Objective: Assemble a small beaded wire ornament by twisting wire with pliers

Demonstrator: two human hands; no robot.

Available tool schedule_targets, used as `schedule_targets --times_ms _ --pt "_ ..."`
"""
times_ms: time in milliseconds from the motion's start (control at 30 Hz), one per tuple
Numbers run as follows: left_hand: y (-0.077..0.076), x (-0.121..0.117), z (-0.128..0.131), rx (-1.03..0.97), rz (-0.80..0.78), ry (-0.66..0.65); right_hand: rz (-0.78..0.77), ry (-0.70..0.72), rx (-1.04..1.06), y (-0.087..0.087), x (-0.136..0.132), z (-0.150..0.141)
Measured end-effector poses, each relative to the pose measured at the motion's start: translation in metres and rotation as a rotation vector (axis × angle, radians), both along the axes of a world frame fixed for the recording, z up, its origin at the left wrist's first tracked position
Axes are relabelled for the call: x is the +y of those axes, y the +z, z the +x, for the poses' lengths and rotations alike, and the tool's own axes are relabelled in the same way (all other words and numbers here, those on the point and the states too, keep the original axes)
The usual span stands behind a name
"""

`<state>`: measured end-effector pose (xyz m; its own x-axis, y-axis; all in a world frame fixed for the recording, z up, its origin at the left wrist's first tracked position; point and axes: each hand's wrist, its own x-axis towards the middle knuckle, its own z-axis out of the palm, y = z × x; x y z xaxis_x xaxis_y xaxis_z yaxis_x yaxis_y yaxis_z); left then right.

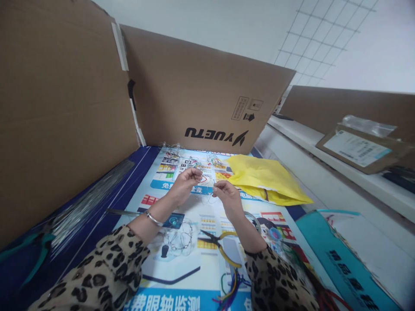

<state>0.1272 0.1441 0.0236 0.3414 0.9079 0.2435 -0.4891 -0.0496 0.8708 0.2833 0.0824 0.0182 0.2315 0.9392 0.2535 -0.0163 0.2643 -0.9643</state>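
Note:
My left hand (pixel 185 183) and my right hand (pixel 228 195) are raised over the table, fingertips pinched and close together. Between them runs a thin wire piece (pixel 207 186), too fine to make out fully. Both sleeves are leopard print, and a silver bangle sits on my left wrist. Below my hands lie a coil of bent wire loops (pixel 180 236) and yellow-handled pliers (pixel 221 245) on a printed poster (pixel 181 276).
Cardboard panels (pixel 201 95) wall the left and back. A bundle of straight metal wires (pixel 87 203) and green-handled pliers (pixel 35 252) lie at left. A yellow bag (pixel 266 179) is at back right. Coloured wires (pixel 231 287) lie near the front. A shelf with a parcel (pixel 359 149) is at right.

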Motion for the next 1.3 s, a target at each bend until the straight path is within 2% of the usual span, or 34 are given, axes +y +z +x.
schedule_targets --times_ms 233,433,700,933,1100,1300 --pt "0.004 -0.002 0.0 0.089 0.117 0.038 0.033 -0.007 -0.058 -0.005 0.001 0.007" --pt "0.011 -0.003 -0.004 0.267 0.317 0.032 0.055 -0.017 -0.118 -0.008 0.003 0.01" --pt "0.016 0.0 -0.011 0.548 0.611 0.119 0.096 -0.035 -0.213 -0.012 0.004 0.011" --pt "0.019 0.002 -0.015 0.743 0.783 0.157 0.129 -0.063 -0.301 -0.015 0.004 0.012" --pt "0.02 0.001 -0.016 0.84 0.846 0.16 0.156 -0.078 -0.367 -0.011 0.002 0.011" --pt "0.014 0.002 -0.015 0.873 0.854 0.132 0.188 -0.091 -0.45 -0.004 -0.002 0.006"
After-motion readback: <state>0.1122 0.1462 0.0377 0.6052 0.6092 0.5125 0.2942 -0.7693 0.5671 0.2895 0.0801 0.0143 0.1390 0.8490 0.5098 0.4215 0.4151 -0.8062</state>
